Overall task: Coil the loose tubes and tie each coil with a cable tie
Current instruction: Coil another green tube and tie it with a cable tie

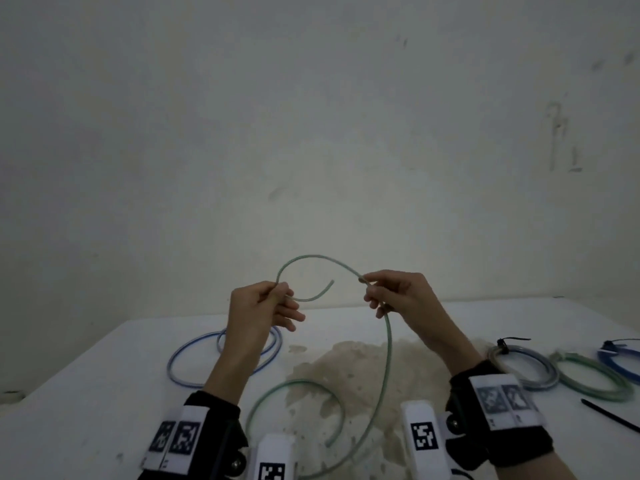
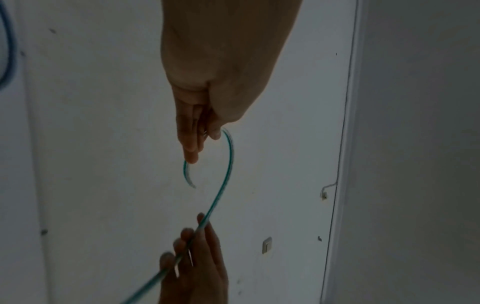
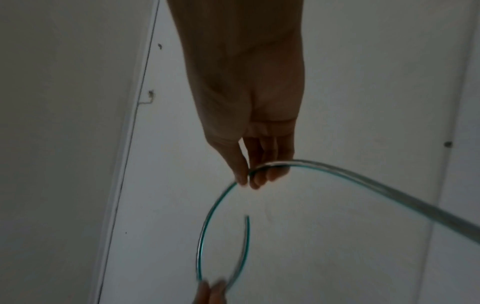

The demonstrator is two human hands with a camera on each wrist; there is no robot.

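A loose green tube [image 1: 387,344] is raised above the white table [image 1: 86,410]. My left hand [image 1: 273,299] pinches it near its free end, which curls right [image 1: 325,289]. From there the tube arches up and over [image 1: 311,257] to my right hand [image 1: 372,289], which pinches it between thumb and fingers. Below the right hand the tube drops to the table and curls in a loop [image 1: 301,382]. The left wrist view shows the green tube [image 2: 228,164] running from my left hand [image 2: 205,133] to the right hand [image 2: 197,246]. In the right wrist view the green tube [image 3: 207,222] curves from my right hand [image 3: 246,179].
A loose blue tube [image 1: 194,355] lies on the table behind my left forearm. At the right lie tied coils: a grey one [image 1: 540,375], a green one [image 1: 595,386] and a blue one [image 1: 620,358]. A black cable tie [image 1: 609,415] lies near the right edge. A brown stain [image 1: 346,362] marks the middle.
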